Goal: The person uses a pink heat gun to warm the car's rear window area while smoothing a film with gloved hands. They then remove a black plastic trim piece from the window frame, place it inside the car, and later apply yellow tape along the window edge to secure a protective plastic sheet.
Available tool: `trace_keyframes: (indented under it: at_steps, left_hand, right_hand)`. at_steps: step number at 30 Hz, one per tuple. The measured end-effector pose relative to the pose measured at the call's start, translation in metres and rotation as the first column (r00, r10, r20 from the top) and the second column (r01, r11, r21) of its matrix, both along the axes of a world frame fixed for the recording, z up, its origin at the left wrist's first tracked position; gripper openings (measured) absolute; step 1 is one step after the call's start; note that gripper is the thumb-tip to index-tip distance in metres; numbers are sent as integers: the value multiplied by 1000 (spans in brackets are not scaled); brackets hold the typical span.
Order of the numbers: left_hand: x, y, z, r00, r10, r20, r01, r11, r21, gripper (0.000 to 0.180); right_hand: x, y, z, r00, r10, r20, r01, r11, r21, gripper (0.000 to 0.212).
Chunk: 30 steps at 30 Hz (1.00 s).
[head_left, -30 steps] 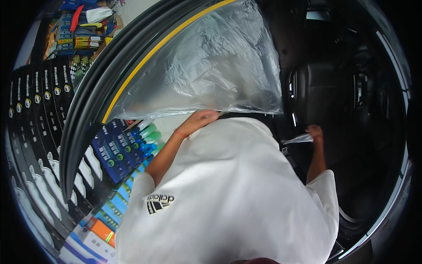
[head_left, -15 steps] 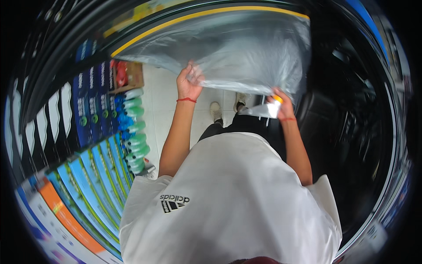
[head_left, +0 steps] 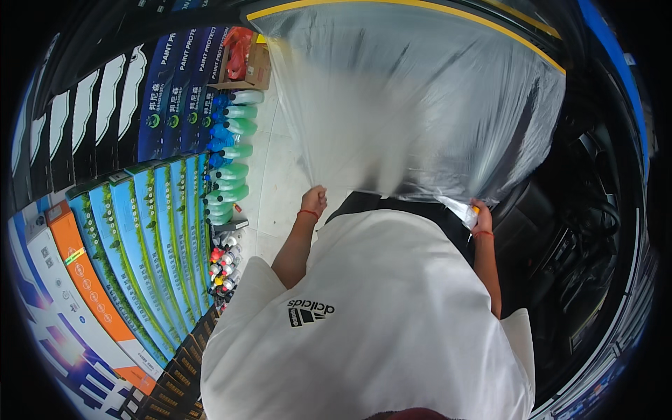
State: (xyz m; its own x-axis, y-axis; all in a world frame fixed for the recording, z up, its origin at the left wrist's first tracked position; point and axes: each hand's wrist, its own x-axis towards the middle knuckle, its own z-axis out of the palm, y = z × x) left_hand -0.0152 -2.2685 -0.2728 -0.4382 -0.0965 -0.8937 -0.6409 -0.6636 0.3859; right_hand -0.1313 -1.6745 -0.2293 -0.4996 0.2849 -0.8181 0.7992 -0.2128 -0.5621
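Observation:
A thin, see-through plastic masking film (head_left: 413,105) hangs spread out in front of me. Yellow tape (head_left: 392,5) runs along its far edge, against dark car bodywork. My left hand (head_left: 315,200) is closed in a fist on the film's near left corner. At the near right corner, my right hand (head_left: 483,217) grips the film's gathered edge. A small yellow-orange piece shows at its fingers, too small to name. Creases run from both hands toward the tape, so the film looks pulled taut. It hides most of the floor and my feet.
On the right is an open car interior with a black seat (head_left: 514,217). To the left stand rows of blue boxes (head_left: 133,245), green bottles (head_left: 234,171) and a cardboard box (head_left: 259,66) with a red item in it. Light floor tiles (head_left: 269,182) show between.
Both my hands have come nearer my body, drawing the film's near edge down with them. The film is spread over a larger area. My view has turned somewhat.

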Motion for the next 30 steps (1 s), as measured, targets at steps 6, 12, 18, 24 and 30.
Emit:
trace_keyframes:
  at_steps: [6,12,18,24,30]
  left_hand:
    - [6,-149,-39,771,-92,630,529,-456,-715,40]
    - [-325,-35,261,615,-786,-68,-495,-317,-809,55]
    - [-417,-11,244,499,-774,389,-379,-599,-705,71]
    - [-378,-92,201,691,-649,318,-213,-603,-769,82]
    - [-336,-100,219,735,-537,414,-69,-667,-742,89]
  right_hand:
    - [10,23,-15,-498,836,231,-697,-544,467,23]
    - [-148,-164,184,351,935,-60,-571,264,777,39]
    - [-261,-252,234,164,937,-309,-267,343,901,74]
    - [-374,-178,223,226,967,-121,-222,172,960,88]
    - [-415,-28,182,400,898,-187,-47,223,974,93]
